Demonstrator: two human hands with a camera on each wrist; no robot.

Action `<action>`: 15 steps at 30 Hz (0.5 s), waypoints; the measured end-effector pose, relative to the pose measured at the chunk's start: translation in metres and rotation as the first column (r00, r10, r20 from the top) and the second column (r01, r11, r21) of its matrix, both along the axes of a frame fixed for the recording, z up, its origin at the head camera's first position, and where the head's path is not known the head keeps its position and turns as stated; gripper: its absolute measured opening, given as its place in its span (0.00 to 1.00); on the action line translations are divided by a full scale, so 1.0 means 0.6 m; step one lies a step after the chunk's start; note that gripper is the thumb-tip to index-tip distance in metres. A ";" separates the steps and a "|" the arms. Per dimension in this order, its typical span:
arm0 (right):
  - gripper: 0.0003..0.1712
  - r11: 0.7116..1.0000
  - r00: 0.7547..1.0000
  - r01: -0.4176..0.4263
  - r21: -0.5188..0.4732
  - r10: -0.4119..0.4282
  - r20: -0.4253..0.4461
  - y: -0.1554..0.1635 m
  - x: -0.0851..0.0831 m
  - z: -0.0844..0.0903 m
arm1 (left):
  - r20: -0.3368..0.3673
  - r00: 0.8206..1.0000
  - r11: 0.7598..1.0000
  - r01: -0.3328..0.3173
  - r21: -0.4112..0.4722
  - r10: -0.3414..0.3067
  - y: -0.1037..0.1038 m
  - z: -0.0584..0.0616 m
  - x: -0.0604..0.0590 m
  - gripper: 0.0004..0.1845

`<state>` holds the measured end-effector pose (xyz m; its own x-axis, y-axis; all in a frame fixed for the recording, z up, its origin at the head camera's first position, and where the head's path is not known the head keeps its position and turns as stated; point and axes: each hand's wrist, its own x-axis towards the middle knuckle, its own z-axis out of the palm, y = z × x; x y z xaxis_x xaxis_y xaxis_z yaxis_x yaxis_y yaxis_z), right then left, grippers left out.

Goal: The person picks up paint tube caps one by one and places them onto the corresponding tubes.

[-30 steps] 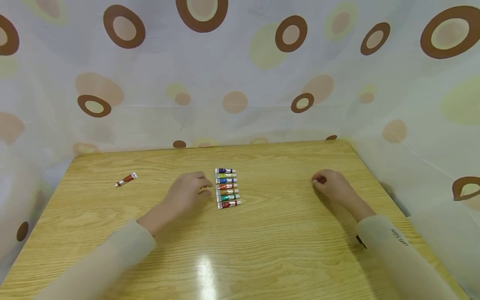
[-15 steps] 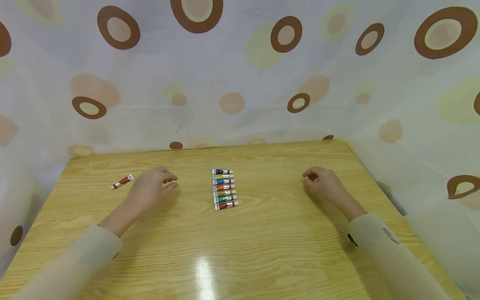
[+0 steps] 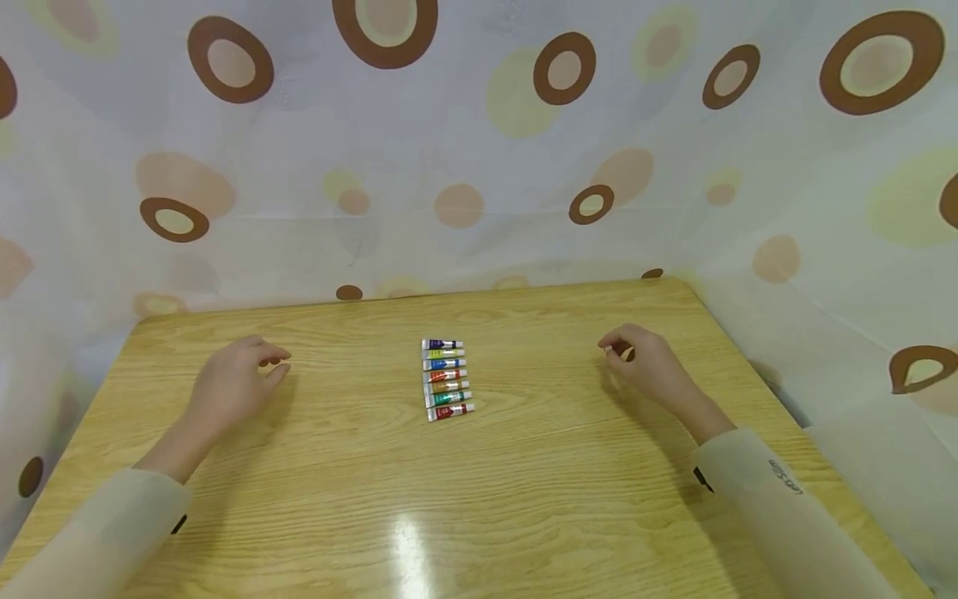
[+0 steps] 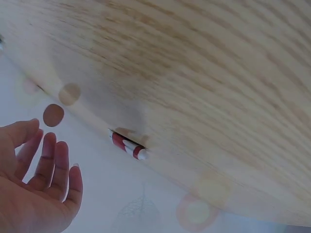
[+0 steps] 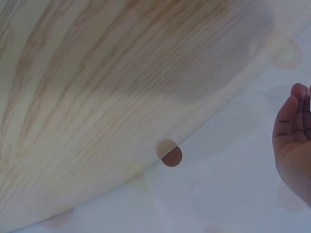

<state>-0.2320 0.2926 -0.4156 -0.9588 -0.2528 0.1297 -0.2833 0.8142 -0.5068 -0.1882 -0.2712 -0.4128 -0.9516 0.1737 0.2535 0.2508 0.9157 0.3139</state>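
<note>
Several small paint tubes (image 3: 445, 378) lie side by side in a neat row at the middle of the wooden table (image 3: 524, 499). My left hand (image 3: 232, 378) hovers over the table's far left with relaxed, nearly straight fingers and holds nothing. It hides a lone red and white tube in the head view. The left wrist view shows that tube (image 4: 128, 145) lying just beyond the fingers of my left hand (image 4: 41, 187). My right hand (image 3: 647, 362) rests on the table to the right of the row, fingers loosely curled, with a pale spot at the fingertips that I cannot identify.
A white curtain (image 3: 479, 166) with brown and yellow circles stands close around the back and both sides of the table. The table's far edge runs just behind the tubes and both hands. A bright light glare sits on the near wood.
My left hand has moved left from beside the tube row to over the lone red tube, which it now covers in the head view. The right hand has barely shifted.
</note>
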 end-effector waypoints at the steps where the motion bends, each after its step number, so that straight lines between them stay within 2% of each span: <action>1: 0.11 1.000 1.000 -0.001 0.001 0.001 -0.008 -0.001 0.001 0.000 | 0.004 1.000 1.000 -0.005 0.007 0.005 -0.005 -0.001 0.002 0.11; 6: 0.10 1.000 0.999 -0.011 -0.022 0.010 -0.049 -0.005 0.004 0.000 | 0.007 1.000 1.000 -0.021 0.008 0.021 -0.025 -0.004 0.006 0.12; 15: 0.10 0.998 0.997 -0.020 -0.052 0.017 -0.072 -0.014 0.003 -0.006 | 0.124 0.988 0.995 -0.095 0.021 0.091 -0.064 -0.007 -0.006 0.20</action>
